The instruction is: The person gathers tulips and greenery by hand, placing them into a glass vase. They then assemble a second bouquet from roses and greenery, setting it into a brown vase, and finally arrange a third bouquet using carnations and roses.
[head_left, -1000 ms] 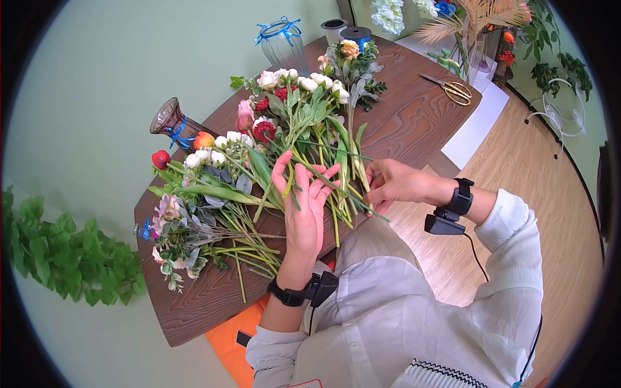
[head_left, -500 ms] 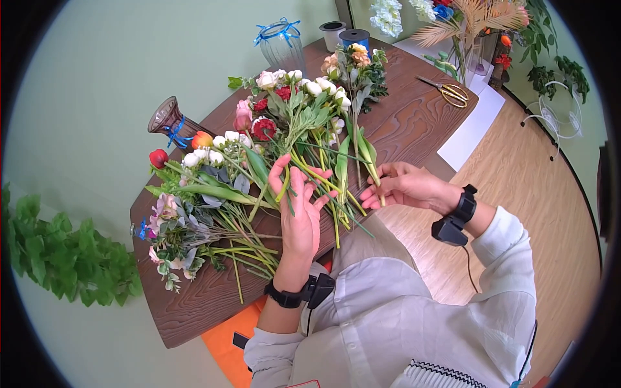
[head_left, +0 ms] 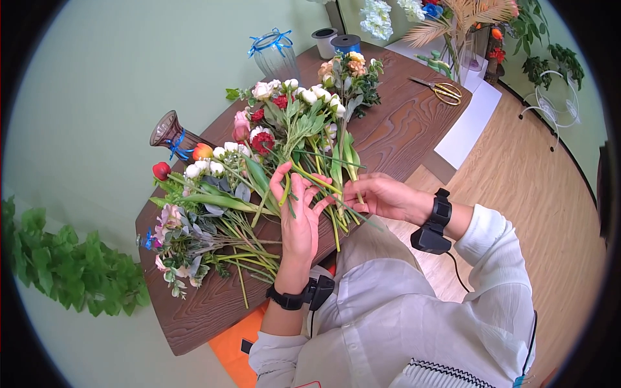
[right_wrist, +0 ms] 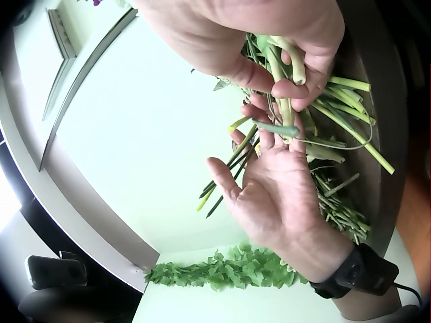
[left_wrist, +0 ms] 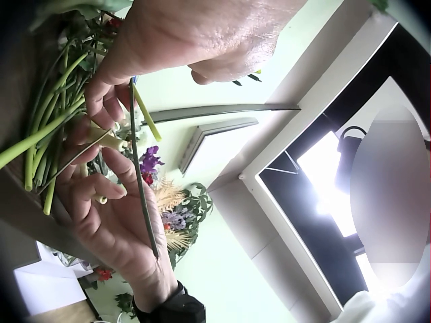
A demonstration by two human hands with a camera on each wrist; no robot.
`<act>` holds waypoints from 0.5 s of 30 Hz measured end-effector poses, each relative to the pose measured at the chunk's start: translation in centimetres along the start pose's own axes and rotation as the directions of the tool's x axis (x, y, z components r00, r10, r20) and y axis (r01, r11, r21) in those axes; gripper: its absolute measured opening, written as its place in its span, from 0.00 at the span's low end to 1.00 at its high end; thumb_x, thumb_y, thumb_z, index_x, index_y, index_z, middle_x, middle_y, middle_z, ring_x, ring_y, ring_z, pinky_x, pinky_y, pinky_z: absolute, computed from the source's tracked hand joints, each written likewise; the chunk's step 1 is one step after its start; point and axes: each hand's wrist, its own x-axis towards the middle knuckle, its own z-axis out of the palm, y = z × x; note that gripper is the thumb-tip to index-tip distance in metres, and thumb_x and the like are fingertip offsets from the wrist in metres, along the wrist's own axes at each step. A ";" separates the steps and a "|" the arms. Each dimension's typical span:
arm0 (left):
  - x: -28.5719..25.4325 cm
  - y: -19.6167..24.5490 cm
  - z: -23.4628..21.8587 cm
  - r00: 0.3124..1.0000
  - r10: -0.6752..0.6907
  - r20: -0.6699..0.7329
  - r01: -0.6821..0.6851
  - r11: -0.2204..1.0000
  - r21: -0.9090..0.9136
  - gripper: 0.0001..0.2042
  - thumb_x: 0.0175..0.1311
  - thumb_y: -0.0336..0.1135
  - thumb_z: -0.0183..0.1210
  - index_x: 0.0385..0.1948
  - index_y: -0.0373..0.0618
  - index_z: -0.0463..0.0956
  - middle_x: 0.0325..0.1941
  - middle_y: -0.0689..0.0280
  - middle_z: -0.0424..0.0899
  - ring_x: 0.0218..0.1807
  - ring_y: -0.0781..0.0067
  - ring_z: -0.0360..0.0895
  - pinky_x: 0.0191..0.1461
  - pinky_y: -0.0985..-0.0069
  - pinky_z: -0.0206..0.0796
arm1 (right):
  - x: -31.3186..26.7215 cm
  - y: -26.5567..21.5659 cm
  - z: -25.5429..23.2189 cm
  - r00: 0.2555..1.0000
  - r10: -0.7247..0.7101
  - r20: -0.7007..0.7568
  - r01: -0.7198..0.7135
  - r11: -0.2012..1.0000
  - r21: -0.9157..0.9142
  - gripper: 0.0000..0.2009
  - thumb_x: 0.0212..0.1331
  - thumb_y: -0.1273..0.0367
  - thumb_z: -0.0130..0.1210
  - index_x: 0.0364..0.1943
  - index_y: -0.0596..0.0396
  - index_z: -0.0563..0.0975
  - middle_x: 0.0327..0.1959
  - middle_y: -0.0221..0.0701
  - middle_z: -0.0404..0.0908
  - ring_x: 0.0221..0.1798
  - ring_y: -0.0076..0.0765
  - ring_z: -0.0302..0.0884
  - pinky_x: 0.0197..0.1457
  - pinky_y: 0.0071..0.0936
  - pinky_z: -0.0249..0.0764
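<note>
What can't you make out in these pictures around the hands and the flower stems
- Head view: stem ends hidden under the right hand.
- Left wrist view: flower heads cut off by the frame edge; left hand blurred close up.
- Right wrist view: table mostly dark.

A: What are the hands doing?

B: The left hand is lying palm-up among the flower stems, fingers spread. The right hand is pinching stems beside it.

A: And around them?

B: Flowers are lying across the wooden table; scissors and a brown vase are sitting well apart.
</note>
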 end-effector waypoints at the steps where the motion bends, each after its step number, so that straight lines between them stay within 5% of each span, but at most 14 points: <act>1: 0.0 0.1 -0.1 1.000 0.007 -0.003 -0.007 1.000 0.004 0.19 0.73 0.51 0.38 0.60 0.56 0.52 0.46 0.57 0.73 0.51 0.63 0.73 0.50 0.60 0.69 | -0.1 0.0 0.0 1.000 -0.005 0.012 0.006 1.000 -0.018 0.08 0.59 0.74 0.52 0.38 0.67 0.74 0.38 0.39 0.79 0.37 0.31 0.80 0.40 0.19 0.79; 8: -0.2 0.5 -0.2 1.000 0.006 -0.001 -0.006 0.999 -0.033 0.20 0.73 0.49 0.40 0.60 0.54 0.52 0.45 0.56 0.74 0.46 0.63 0.76 0.44 0.65 0.72 | -2.4 -1.7 -0.6 0.999 0.025 -0.046 -0.029 0.994 -0.106 0.05 0.58 0.75 0.48 0.34 0.63 0.72 0.35 0.41 0.79 0.34 0.31 0.79 0.34 0.21 0.77; 10: -0.3 0.1 -0.4 1.000 0.002 0.000 -0.002 1.000 -0.008 0.20 0.73 0.49 0.41 0.60 0.54 0.51 0.45 0.56 0.74 0.46 0.63 0.76 0.43 0.67 0.72 | -2.7 -2.0 -1.7 0.997 0.031 -0.072 -0.041 0.990 -0.133 0.06 0.59 0.74 0.45 0.37 0.62 0.70 0.35 0.40 0.78 0.32 0.30 0.77 0.30 0.21 0.74; 13: -0.6 -0.1 -0.6 1.000 -0.014 0.006 0.014 0.999 0.030 0.21 0.72 0.49 0.43 0.60 0.54 0.51 0.45 0.56 0.73 0.44 0.65 0.77 0.39 0.71 0.71 | -3.5 -2.9 -3.5 0.993 0.094 0.076 -0.091 0.995 -0.039 0.13 0.63 0.66 0.42 0.43 0.61 0.69 0.36 0.38 0.76 0.28 0.27 0.74 0.31 0.17 0.76; 15: -0.8 -0.3 -0.7 1.000 -0.024 0.005 0.024 0.999 0.038 0.22 0.72 0.49 0.44 0.60 0.54 0.50 0.46 0.56 0.73 0.43 0.66 0.77 0.37 0.73 0.70 | -4.1 -3.7 -3.3 0.992 0.126 -0.002 -0.126 0.992 -0.022 0.14 0.63 0.66 0.41 0.46 0.62 0.70 0.35 0.37 0.76 0.28 0.26 0.73 0.30 0.17 0.75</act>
